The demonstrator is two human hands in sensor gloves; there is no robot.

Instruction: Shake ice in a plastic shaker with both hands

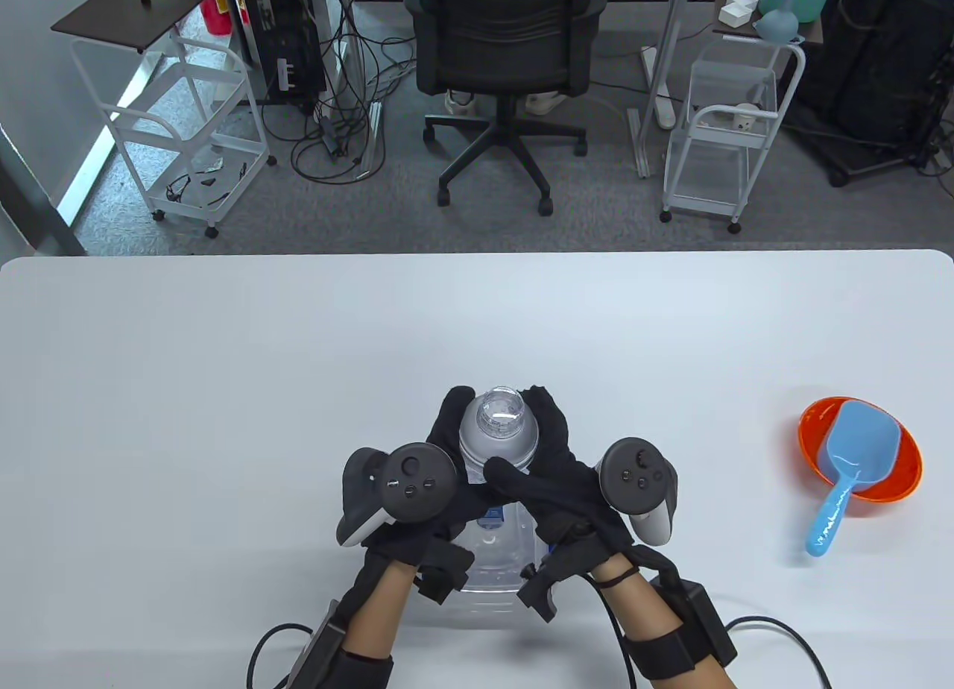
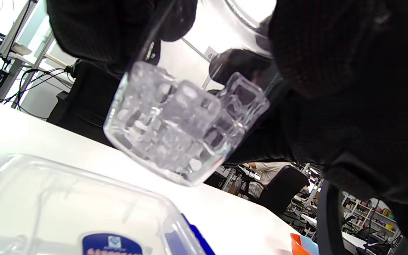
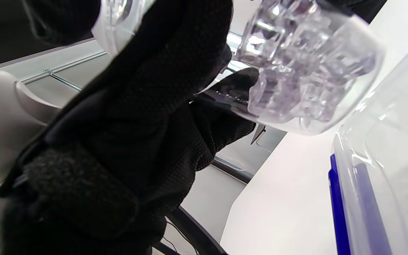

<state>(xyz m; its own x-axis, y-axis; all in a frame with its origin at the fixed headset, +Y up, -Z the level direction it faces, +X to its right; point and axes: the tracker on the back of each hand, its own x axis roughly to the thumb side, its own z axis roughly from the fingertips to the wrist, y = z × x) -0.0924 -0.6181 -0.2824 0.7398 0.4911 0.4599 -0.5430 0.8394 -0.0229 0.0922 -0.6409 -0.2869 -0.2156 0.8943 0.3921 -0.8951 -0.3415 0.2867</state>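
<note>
Above the table (image 1: 223, 361), one shaker (image 1: 499, 428) of ice cubes (image 2: 175, 124) in two gripping hands, left (image 1: 417, 488), right (image 1: 566, 480); one scoop (image 1: 846, 458), one bowl (image 1: 905, 465)

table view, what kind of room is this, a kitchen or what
Probably an office or lab workspace, not a kitchen: an office chair stands behind the white table, tangled cables lie on grey carpet, and wheeled white carts flank it.

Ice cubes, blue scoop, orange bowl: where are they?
ice cubes (image 2: 175, 131), left wrist view, middle of the pile.
blue scoop (image 1: 857, 439), table view, its cup.
orange bowl (image 1: 905, 461), table view, right rim.
</note>
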